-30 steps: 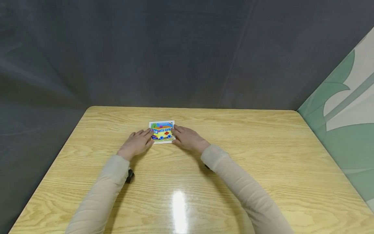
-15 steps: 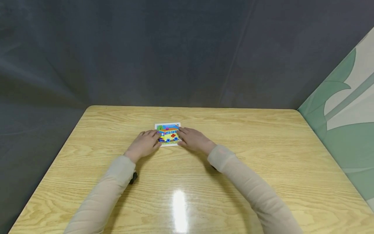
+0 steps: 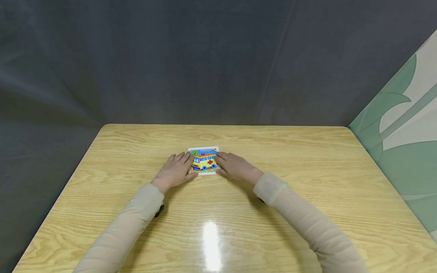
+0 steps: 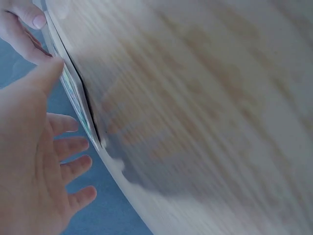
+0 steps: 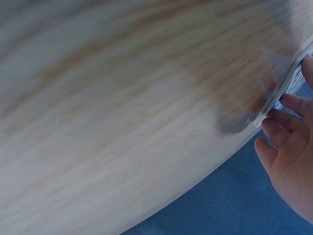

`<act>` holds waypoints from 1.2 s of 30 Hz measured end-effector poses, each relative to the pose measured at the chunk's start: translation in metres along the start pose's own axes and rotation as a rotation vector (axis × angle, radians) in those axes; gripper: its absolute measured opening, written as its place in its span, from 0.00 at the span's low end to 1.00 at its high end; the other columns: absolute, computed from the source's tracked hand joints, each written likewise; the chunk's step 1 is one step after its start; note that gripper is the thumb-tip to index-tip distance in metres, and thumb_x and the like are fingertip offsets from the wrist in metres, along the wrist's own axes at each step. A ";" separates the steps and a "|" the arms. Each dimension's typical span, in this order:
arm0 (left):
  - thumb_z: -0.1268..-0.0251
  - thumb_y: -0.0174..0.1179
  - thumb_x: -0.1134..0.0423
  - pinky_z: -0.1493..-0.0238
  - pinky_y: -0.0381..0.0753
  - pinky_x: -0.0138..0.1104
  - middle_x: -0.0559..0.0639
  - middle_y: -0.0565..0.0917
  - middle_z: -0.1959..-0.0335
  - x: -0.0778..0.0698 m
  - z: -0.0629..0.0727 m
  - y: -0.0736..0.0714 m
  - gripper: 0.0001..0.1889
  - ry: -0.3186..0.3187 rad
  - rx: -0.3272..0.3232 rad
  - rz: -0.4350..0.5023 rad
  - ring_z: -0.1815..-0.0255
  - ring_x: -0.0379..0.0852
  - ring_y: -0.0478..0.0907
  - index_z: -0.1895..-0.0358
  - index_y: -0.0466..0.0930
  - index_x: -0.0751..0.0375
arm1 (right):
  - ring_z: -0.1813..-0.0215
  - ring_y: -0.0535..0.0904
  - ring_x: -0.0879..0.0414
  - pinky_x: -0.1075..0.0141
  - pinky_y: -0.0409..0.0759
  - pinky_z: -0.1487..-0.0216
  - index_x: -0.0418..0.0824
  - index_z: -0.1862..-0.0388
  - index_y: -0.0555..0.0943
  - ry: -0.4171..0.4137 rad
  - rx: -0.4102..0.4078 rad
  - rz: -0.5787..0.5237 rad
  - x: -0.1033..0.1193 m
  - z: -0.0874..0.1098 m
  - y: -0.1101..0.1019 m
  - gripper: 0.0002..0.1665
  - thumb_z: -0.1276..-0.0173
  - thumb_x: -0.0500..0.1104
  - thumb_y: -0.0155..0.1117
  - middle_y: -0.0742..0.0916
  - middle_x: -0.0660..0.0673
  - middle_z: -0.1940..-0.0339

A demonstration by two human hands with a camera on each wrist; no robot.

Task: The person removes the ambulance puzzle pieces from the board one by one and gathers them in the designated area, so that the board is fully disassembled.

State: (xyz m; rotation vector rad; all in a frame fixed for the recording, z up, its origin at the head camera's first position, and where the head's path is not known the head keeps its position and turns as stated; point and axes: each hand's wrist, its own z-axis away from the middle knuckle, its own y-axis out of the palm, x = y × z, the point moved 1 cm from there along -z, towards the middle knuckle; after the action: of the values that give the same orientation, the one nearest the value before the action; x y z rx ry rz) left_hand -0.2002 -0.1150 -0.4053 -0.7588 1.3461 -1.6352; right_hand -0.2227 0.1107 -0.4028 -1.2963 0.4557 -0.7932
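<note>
Change: against the earlier head views, all three items sit further right and a little nearer the person; we judge this a guided two-handed shift, with the pair kept together.

Left hand (image 3: 175,170), bare: fingers extended, unclenched, at the board's left side, thumb by its near edge.

Picture board (image 3: 205,161), thin, rectangular, white-bordered, printed with a yellow, orange-roofed van bearing a red cross: between the hands, left of the tabletop's middle, towards the far edge. Whether it lies wholly flat we cannot tell.

Right hand (image 3: 235,166), bare: fingers relaxed against the board's right side, thumb near its close corner; we see no clenching.

Surface and room: smooth dark grey cloth (image 3: 51,83), at left and behind; pale beige long sleeve (image 3: 117,231), left arm, small black object (image 3: 159,211) beneath its cuff; glossy yellow wood-grain tabletop (image 3: 307,170), rounded far corners, white glare streak at front; matching right sleeve (image 3: 312,223); pale panel with green leaf shapes (image 3: 413,170), far right.
</note>
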 end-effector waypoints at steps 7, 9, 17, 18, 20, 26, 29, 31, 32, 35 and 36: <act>0.30 0.42 0.35 0.23 0.46 0.54 0.55 0.51 0.22 -0.005 -0.002 0.003 0.41 0.016 0.044 0.030 0.22 0.58 0.48 0.23 0.47 0.57 | 0.24 0.59 0.41 0.49 0.59 0.25 0.33 0.28 0.61 -0.018 -0.031 0.007 -0.007 0.014 0.002 0.33 0.23 0.52 0.46 0.65 0.34 0.26; 0.30 0.41 0.35 0.23 0.46 0.54 0.55 0.50 0.22 -0.007 -0.002 0.003 0.41 0.026 0.050 0.040 0.21 0.58 0.48 0.23 0.47 0.57 | 0.25 0.60 0.40 0.49 0.60 0.25 0.32 0.28 0.62 -0.017 -0.041 0.004 -0.010 0.018 0.003 0.33 0.23 0.52 0.47 0.65 0.33 0.26; 0.29 0.41 0.36 0.23 0.45 0.55 0.53 0.47 0.21 -0.017 -0.005 0.004 0.40 0.076 0.077 0.058 0.21 0.58 0.44 0.23 0.45 0.55 | 0.27 0.63 0.39 0.50 0.62 0.26 0.32 0.30 0.64 -0.019 -0.072 -0.041 -0.022 0.033 0.004 0.33 0.26 0.52 0.52 0.68 0.32 0.28; 0.29 0.41 0.36 0.23 0.45 0.54 0.53 0.46 0.21 -0.018 -0.006 0.004 0.40 0.083 0.079 0.057 0.21 0.58 0.44 0.23 0.45 0.55 | 0.27 0.63 0.39 0.50 0.62 0.26 0.32 0.30 0.64 -0.017 -0.071 -0.049 -0.023 0.035 0.004 0.34 0.26 0.52 0.52 0.68 0.32 0.28; 0.29 0.41 0.36 0.23 0.45 0.54 0.53 0.47 0.21 -0.021 -0.006 0.003 0.40 0.094 0.080 0.053 0.21 0.58 0.44 0.23 0.45 0.55 | 0.26 0.63 0.39 0.50 0.61 0.26 0.33 0.30 0.64 -0.008 -0.062 -0.067 -0.026 0.038 0.003 0.34 0.27 0.52 0.53 0.68 0.32 0.28; 0.29 0.42 0.37 0.22 0.45 0.54 0.52 0.46 0.21 -0.031 -0.007 0.001 0.39 0.119 0.093 0.052 0.20 0.57 0.44 0.23 0.45 0.54 | 0.28 0.65 0.38 0.49 0.65 0.28 0.32 0.32 0.67 -0.018 -0.073 -0.092 -0.030 0.047 0.002 0.34 0.29 0.51 0.57 0.70 0.32 0.30; 0.29 0.41 0.36 0.22 0.45 0.53 0.51 0.47 0.21 -0.034 -0.007 0.000 0.39 0.126 0.096 0.037 0.20 0.56 0.44 0.23 0.45 0.53 | 0.29 0.66 0.38 0.49 0.66 0.29 0.31 0.33 0.68 -0.022 -0.081 -0.100 -0.032 0.050 0.003 0.34 0.30 0.51 0.58 0.71 0.32 0.31; 0.29 0.41 0.36 0.22 0.46 0.53 0.51 0.47 0.21 -0.036 -0.008 0.000 0.39 0.131 0.095 0.027 0.20 0.56 0.44 0.23 0.45 0.53 | 0.30 0.68 0.39 0.50 0.67 0.29 0.32 0.34 0.70 -0.027 -0.088 -0.103 -0.034 0.052 0.004 0.33 0.30 0.51 0.59 0.73 0.33 0.32; 0.29 0.41 0.36 0.22 0.46 0.53 0.51 0.47 0.21 -0.037 -0.008 0.001 0.39 0.134 0.094 0.022 0.20 0.55 0.44 0.23 0.45 0.53 | 0.31 0.69 0.39 0.50 0.69 0.30 0.32 0.36 0.71 -0.031 -0.093 -0.105 -0.034 0.052 0.003 0.32 0.31 0.50 0.60 0.74 0.34 0.33; 0.29 0.41 0.36 0.22 0.46 0.53 0.51 0.47 0.21 -0.040 -0.009 0.001 0.39 0.144 0.090 0.016 0.20 0.55 0.44 0.23 0.45 0.53 | 0.35 0.73 0.42 0.51 0.72 0.34 0.34 0.40 0.74 -0.033 -0.096 -0.126 -0.036 0.054 0.002 0.27 0.31 0.49 0.60 0.77 0.37 0.37; 0.29 0.41 0.36 0.22 0.46 0.52 0.51 0.47 0.21 -0.041 -0.009 0.002 0.39 0.146 0.089 0.015 0.20 0.55 0.44 0.23 0.45 0.54 | 0.37 0.75 0.43 0.52 0.74 0.35 0.34 0.41 0.75 -0.033 -0.097 -0.125 -0.036 0.055 0.001 0.25 0.30 0.49 0.60 0.78 0.38 0.39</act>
State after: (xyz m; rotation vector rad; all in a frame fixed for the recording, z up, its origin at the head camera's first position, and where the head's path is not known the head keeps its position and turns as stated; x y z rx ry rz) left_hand -0.1893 -0.0743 -0.4062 -0.5844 1.3669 -1.7541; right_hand -0.2080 0.1740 -0.3954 -1.4371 0.3937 -0.8617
